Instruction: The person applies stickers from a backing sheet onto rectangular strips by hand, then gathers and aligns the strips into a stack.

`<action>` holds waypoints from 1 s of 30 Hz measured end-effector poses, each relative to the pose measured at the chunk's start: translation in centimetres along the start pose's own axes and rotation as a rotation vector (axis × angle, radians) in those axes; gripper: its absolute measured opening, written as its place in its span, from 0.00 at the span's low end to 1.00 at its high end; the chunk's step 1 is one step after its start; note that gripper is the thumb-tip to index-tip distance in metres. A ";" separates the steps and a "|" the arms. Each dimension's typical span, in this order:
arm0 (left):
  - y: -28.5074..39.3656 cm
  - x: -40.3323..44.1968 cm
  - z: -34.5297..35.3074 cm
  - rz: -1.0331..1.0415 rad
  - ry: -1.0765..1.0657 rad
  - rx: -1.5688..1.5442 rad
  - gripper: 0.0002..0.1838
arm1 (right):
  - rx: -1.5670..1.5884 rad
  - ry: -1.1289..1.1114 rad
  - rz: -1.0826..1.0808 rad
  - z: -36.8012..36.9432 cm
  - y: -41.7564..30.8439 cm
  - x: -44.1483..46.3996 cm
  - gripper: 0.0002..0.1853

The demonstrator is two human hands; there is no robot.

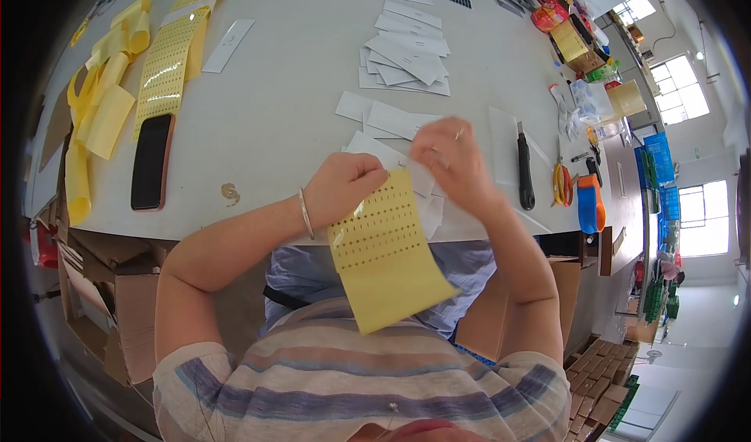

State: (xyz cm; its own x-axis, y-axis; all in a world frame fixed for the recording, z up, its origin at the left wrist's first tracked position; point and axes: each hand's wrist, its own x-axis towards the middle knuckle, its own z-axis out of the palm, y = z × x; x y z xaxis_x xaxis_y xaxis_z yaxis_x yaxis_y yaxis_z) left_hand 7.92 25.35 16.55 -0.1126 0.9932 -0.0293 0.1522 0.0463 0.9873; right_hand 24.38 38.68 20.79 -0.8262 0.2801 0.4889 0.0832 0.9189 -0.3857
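My left hand (pixel 344 188) is closed on the top left edge of a yellow sticker sheet (pixel 383 238), thumb on its face. Rows of small dark marks cover the sheet's upper part; its lower part is plain and hangs past the table edge over my lap. Just right of the sheet's top edge is my right hand (pixel 452 164), a ring on one finger. Its fingers are curled together and slightly blurred, so anything pinched in them is too small to make out. Under and beyond both hands lie white paper slips (pixel 391 119), in overlapping groups.
A phone (pixel 152 162) and a long yellow sticker strip (pixel 168 66) lie left, beside curled yellow backing (pixel 109 113). To the right are a black utility knife (pixel 525 168), scissors (pixel 562 184) and a blue-orange tape dispenser (pixel 591 203). Cardboard boxes (pixel 133 317) stand below the table (pixel 274 90).
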 end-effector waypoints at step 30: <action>0.7 -0.3 -0.1 0.040 -0.127 0.250 0.13 | 0.044 -0.217 -0.010 0.3 -1.3 -1.7 0.07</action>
State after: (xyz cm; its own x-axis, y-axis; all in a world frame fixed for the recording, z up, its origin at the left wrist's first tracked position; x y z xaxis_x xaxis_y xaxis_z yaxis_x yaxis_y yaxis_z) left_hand 7.93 25.07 17.27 0.0199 0.9995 -0.0255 0.3936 0.0156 0.9192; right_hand 25.56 36.96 20.23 -0.9277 0.2000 0.3152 0.0538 0.9072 -0.4172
